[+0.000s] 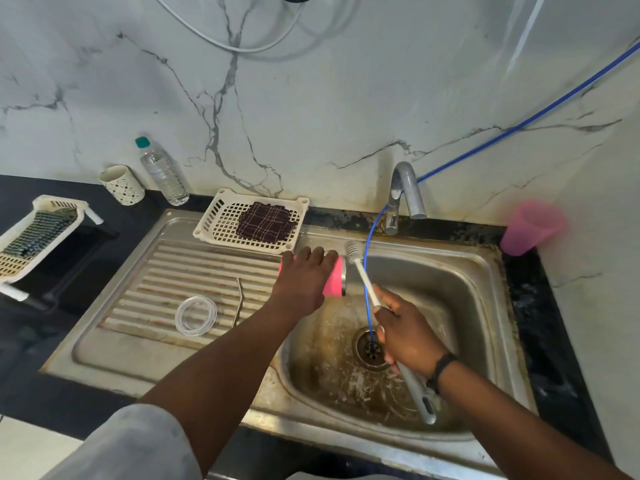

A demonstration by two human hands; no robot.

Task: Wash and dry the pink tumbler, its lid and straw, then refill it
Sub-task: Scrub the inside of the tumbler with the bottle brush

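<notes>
Two hands are busy: the pink tumbler (331,280) is held sideways over the sink (485,271) by left hand (302,285) fingers wrapped round it, the brush (362,271) is gripped by the right hand (405,332), and a wet slip could drop it.

Soft, even daylight fills the frame, brightest on the marble wall (311,98) across the top. The dark bench (20,341) at lower left stays dim. Shadows are faint. The steel sink (450,271) shows dull glare. Wide-angle distortion bends the edges, and the pink cup (530,226) at right is blurred.
</notes>
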